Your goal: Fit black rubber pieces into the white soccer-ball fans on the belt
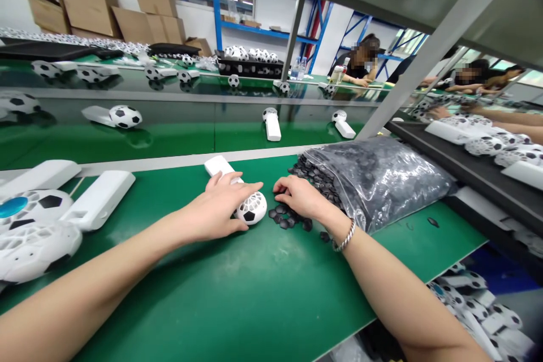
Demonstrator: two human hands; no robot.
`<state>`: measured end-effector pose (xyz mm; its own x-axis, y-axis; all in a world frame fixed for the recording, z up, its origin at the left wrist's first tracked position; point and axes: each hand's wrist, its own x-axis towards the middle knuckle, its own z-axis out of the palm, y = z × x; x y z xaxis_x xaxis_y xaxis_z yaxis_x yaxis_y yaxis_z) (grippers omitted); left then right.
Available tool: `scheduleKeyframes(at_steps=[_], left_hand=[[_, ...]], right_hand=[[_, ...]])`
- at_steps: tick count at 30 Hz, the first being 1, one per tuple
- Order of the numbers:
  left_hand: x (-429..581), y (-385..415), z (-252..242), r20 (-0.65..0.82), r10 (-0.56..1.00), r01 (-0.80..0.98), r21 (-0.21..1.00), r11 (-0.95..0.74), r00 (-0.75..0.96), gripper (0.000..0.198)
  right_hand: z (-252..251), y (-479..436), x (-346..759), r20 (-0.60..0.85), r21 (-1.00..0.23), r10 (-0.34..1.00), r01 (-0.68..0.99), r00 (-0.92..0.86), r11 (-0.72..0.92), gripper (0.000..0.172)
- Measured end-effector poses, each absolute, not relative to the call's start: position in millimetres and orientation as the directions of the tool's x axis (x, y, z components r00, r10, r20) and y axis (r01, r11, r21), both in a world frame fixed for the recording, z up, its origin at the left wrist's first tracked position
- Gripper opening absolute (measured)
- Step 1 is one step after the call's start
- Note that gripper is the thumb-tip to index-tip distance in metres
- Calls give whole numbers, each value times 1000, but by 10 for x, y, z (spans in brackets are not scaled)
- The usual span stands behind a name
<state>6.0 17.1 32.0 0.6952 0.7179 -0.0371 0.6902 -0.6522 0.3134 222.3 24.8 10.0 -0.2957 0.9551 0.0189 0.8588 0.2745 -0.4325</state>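
Observation:
My left hand [218, 206] lies over a white handheld fan with a football-patterned head [251, 208]. Its fingers wrap the fan's neck, and the white handle [217, 165] sticks out behind the hand. My right hand [299, 195] rests fingers-down on a small pile of black hexagonal pieces [288, 218] beside the fan head. Its fingertips are curled among the pieces, and I cannot make out whether they pinch one. A silver bracelet [344, 237] circles that wrist.
An open clear bag of black pieces [377, 175] lies right of my hands on the green mat [237, 288]. Several football fans [38, 220] sit at far left. More fans ride the conveyor [169, 130] behind. Seated people work at the back right. A black tray of fans [479, 144] is at right.

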Motion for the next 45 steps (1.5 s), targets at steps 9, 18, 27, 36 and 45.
scheduleKeyframes(at_steps=[9, 18, 27, 36, 45], left_hand=[[222, 21, 183, 46, 779, 628, 564, -537, 625, 59], [109, 212, 222, 14, 709, 524, 662, -535, 705, 61], [120, 226, 192, 32, 714, 480, 719, -503, 700, 66], [200, 180, 197, 92, 757, 362, 837, -411, 647, 47], [220, 118, 177, 82, 791, 416, 815, -404, 606, 43]], right_hand=[[45, 292, 2273, 45, -527, 957, 807, -287, 267, 10], [321, 20, 2182, 294, -729, 815, 434, -500, 529, 14], [336, -104, 2021, 373, -388, 598, 466, -710, 795, 15], [89, 66, 1972, 341, -796, 856, 365, -388, 482, 30], [28, 194, 2064, 262, -724, 924, 576, -278, 378, 21]])
